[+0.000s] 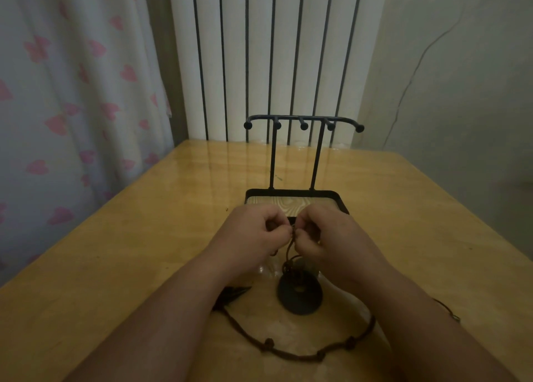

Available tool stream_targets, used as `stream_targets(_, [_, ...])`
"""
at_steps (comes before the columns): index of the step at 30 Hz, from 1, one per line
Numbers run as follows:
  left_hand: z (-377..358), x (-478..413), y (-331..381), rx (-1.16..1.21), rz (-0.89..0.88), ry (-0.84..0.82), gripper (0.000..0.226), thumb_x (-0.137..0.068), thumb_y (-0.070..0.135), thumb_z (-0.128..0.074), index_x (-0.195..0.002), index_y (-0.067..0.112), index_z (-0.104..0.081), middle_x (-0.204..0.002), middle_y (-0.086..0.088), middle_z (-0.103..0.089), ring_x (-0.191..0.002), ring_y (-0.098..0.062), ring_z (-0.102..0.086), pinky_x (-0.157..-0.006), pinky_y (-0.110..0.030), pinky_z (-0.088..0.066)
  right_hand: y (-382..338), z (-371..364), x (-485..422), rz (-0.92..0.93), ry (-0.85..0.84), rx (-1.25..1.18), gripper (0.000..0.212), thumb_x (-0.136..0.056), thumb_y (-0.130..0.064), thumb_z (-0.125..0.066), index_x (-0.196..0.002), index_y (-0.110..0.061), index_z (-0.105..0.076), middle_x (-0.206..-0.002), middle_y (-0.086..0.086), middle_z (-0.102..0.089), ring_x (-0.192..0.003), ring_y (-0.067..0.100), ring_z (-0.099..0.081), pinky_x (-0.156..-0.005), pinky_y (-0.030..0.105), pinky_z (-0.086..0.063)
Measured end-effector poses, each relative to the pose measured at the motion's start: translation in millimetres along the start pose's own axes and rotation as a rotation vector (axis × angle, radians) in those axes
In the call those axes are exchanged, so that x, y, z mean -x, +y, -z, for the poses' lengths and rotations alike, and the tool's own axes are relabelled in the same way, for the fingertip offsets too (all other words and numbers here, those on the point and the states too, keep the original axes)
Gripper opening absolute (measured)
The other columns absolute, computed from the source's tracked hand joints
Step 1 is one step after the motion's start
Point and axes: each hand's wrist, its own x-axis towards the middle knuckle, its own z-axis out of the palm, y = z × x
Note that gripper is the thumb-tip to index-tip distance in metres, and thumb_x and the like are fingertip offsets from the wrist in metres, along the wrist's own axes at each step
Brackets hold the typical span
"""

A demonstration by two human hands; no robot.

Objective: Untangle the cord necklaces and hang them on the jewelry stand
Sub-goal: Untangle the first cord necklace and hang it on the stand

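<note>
Over the table's middle, my left hand point(255, 234) and my right hand point(324, 234) meet fingertip to fingertip, both pinching the tangled brown cord point(291, 247) between them. A dark ring-shaped pendant point(300, 293) hangs from that cord and rests on the table below my hands. A brown knotted cord necklace point(300, 354) loops across the table under my forearms. The black jewelry stand point(302, 122) rises just beyond my hands, its hooks bare, on a black tray base point(337, 197) with a wood-grain floor.
The wooden table point(144, 252) runs back to a white ribbed radiator point(259, 50). A curtain with pink hearts point(72, 93) hangs at the left, and a plain wall point(461, 93) stands at the right. A dark tassel point(233, 292) lies beneath my left forearm.
</note>
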Motion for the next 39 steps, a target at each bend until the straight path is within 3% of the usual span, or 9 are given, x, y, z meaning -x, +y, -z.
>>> stream_targets(6, [-1, 1, -1, 0.003, 0.002, 0.024, 0.020, -0.088, 0.020, -0.064, -0.072, 0.031, -0.062, -0.065, 0.009, -0.060, -0.059, 0.002, -0.054, -0.052, -0.013, -0.040, -1, 1, 2, 0.039, 0.028, 0.048, 0.005, -0.090, -0.030, -0.061, -0.092, -0.033, -0.057, -0.084, -0.015, -0.052, -0.078, 0.002, -0.050, -0.069, 0.018, -0.045])
stream_targets(15, [-3, -1, 1, 0.122, 0.044, 0.028, 0.021, -0.088, 0.016, -0.063, -0.069, 0.027, -0.062, -0.062, 0.011, -0.058, -0.057, 0.003, -0.052, -0.052, -0.012, -0.040, -2, -4, -1, 0.054, 0.073, 0.127, 0.006, -0.090, -0.033, -0.057, -0.089, -0.030, -0.052, -0.081, -0.013, -0.048, -0.072, 0.004, -0.046, -0.062, 0.016, -0.040])
stream_targets(23, [-4, -2, 1, 0.392, 0.153, -0.001, 0.029, -0.088, 0.015, -0.058, -0.063, 0.027, -0.065, -0.058, 0.008, -0.056, -0.056, -0.009, -0.049, -0.056, -0.028, -0.042, -1, -18, 3, -0.055, 0.168, -0.361, 0.006, -0.085, -0.024, -0.053, -0.080, -0.027, -0.053, -0.078, -0.004, -0.056, -0.070, 0.017, -0.054, -0.062, 0.034, -0.050])
stream_targets(25, [-3, -3, 0, 0.441, 0.165, -0.001, 0.033, -0.089, 0.014, -0.057, -0.061, 0.029, -0.067, -0.058, 0.006, -0.057, -0.056, -0.010, -0.049, -0.056, -0.029, -0.041, 0, -20, 2, -0.081, 0.184, -0.447, 0.009, -0.088, -0.019, -0.055, -0.081, -0.024, -0.055, -0.075, -0.003, -0.057, -0.067, 0.016, -0.054, -0.061, 0.032, -0.050])
stream_targets(27, [-2, -3, -2, 0.411, 0.160, 0.014, 0.031, -0.088, 0.015, -0.059, -0.062, 0.029, -0.067, -0.058, 0.008, -0.057, -0.055, -0.006, -0.050, -0.056, -0.026, -0.041, 2, -20, 2, -0.084, 0.195, -0.463, 0.013, -0.088, -0.015, -0.058, -0.080, -0.025, -0.057, -0.073, -0.004, -0.057, -0.063, 0.009, -0.053, -0.058, 0.022, -0.049])
stream_targets(32, [-2, -2, -3, 0.133, 0.086, 0.086, 0.017, -0.087, 0.018, -0.065, -0.071, 0.025, -0.066, -0.061, 0.008, -0.059, -0.055, 0.002, -0.052, -0.052, -0.011, -0.040, 7, -17, 3, -0.051, 0.209, -0.345, 0.019, -0.087, -0.017, -0.064, -0.084, -0.035, -0.057, -0.079, -0.011, -0.058, -0.074, -0.002, -0.055, -0.061, 0.011, -0.046])
stream_targets(35, [-3, -2, -2, 0.105, 0.081, 0.087, 0.018, -0.087, 0.019, -0.065, -0.071, 0.027, -0.064, -0.062, 0.010, -0.058, -0.056, 0.002, -0.051, -0.051, -0.011, -0.038, 5, -15, 3, -0.026, 0.176, -0.176, 0.018, -0.088, -0.025, -0.065, -0.087, -0.040, -0.054, -0.082, -0.018, -0.055, -0.078, -0.002, -0.054, -0.062, 0.012, -0.044])
stream_targets(39, [-3, 0, -1, 0.077, 0.069, 0.078, 0.018, -0.087, 0.019, -0.065, -0.071, 0.027, -0.064, -0.065, 0.008, -0.059, -0.059, -0.002, -0.053, -0.054, -0.015, -0.040, 3, -11, 0, -0.009, 0.145, -0.002, 0.005, -0.089, -0.030, -0.061, -0.093, -0.033, -0.062, -0.084, -0.017, -0.054, -0.079, 0.001, -0.054, -0.071, 0.020, -0.051])
